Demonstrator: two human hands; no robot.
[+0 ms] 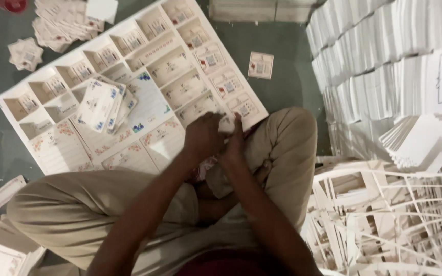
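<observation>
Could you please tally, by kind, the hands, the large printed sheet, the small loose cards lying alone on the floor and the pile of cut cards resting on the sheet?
Hands: 2, left hand and right hand, together on a small white piece
Large printed sheet: 1
Lone card on the floor: 1
Pile of cut cards on the sheet: 1
Total: 5

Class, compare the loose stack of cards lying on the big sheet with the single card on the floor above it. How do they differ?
The card stack holds many cards, fanned and tilted; the single card is one piece lying flat. The stack rests on the printed sheet; the single card lies apart on the bare floor. Both are pale with small coloured print.
</observation>
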